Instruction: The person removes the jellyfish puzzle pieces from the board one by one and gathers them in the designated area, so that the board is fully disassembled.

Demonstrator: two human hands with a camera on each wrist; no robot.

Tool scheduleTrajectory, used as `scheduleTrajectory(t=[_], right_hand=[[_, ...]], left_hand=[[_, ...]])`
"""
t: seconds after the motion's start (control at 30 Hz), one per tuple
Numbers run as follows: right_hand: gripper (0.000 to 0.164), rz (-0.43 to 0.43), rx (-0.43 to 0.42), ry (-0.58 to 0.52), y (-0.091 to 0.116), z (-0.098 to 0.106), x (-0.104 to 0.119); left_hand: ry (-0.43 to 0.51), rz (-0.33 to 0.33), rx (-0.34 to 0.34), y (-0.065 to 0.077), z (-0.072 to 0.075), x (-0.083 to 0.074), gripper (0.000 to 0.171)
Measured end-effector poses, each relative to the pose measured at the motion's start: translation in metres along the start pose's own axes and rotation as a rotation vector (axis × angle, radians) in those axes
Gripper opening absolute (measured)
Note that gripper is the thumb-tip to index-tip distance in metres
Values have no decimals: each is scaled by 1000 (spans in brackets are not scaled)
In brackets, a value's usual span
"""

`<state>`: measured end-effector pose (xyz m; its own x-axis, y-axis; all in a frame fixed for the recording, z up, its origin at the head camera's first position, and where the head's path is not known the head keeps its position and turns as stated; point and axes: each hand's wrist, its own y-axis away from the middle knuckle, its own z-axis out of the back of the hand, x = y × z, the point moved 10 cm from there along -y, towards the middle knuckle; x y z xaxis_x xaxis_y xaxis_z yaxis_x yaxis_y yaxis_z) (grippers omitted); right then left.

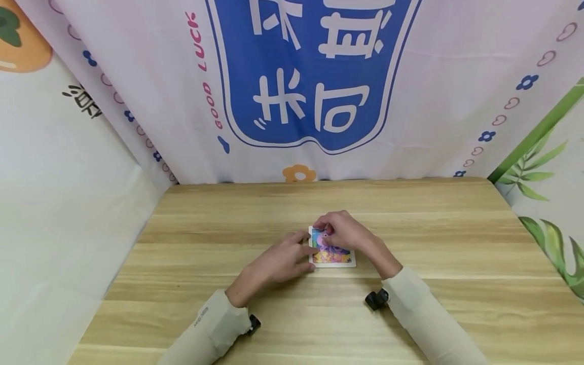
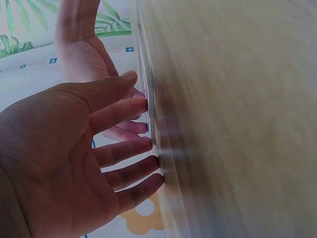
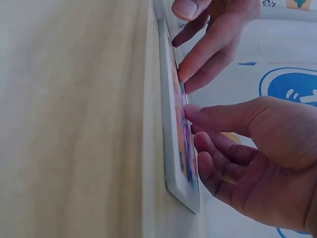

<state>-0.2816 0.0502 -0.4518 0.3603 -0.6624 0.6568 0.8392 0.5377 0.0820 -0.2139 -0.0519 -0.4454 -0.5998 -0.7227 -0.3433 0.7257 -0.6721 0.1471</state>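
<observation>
A small flat board (image 1: 335, 264) with a white border and a brightly coloured picture lies on the table. My left hand (image 1: 285, 257) is at its left side, fingers spread and fairly straight, the tips touching the board's edge and the picture. Over the upper part of the picture is my right hand (image 1: 349, 230), its fingers bent. In the right wrist view the thumb of the right hand (image 3: 277, 153) touches the picture (image 3: 181, 124), with the other fingertips curled close to the surface. Whether anything is pinched between them is hidden.
The wood-grain table (image 1: 219, 218) extends around the board on all sides. Behind it hangs a printed cloth (image 1: 433, 101) with a blue emblem. A small black device (image 1: 376, 300) sits by the right cuff, another black device (image 1: 253, 324) by the left.
</observation>
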Motion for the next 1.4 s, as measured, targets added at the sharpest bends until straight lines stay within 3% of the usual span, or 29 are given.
scheduleTrajectory(t=[0.63,1.03,1.23,1.4], right_hand=[[43,-50,39,-32,-6,-4,-9],[43,-37,72,-85,-6,-8,-12],[37,-40,60,-88,-4,-9,-11],[30,-17,-2,-43,-5,-6,-8]], left_hand=[[37,0,8,-2,0,4,43],[43,-1,-2,-1,0,3,43],[63,3,-3,0,-1,3,43],[58,13,-2,-2,-2,4,42]])
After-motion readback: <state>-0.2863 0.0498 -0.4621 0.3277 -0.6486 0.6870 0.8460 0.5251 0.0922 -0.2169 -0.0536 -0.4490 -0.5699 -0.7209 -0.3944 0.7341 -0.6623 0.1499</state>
